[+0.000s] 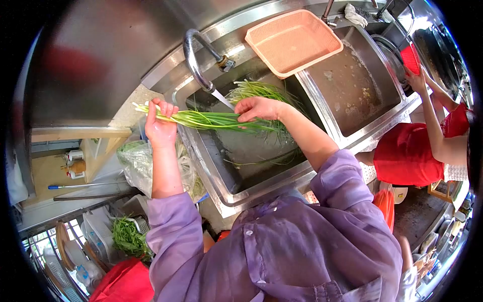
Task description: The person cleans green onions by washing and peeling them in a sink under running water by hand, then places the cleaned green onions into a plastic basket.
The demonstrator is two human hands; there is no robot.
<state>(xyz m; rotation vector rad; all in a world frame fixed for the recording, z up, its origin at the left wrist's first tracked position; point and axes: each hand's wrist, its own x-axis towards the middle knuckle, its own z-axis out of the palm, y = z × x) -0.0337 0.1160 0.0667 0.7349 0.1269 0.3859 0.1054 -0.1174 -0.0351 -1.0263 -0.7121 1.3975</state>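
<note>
A bunch of green onions (211, 121) lies across the near-left basin, its white ends to the left. My left hand (162, 123) is closed round the bunch near those white ends, beyond the basin's left rim. Over the basin, my right hand (259, 109) pinches the green leaves. Water runs from the curved faucet (195, 60) just left of my right hand. More green onions (256, 90) rest in the sink basin (216, 173) behind my right hand, and a few loose leaves lie in the water.
A pink plastic basket (294, 43) sits across the back of the sinks. The right basin (347, 80) holds murky water with scraps. A co-worker in red (410, 153) stands at the right, holding a red item. Plastic bags (138, 166) and leafy greens (128, 236) are at the left.
</note>
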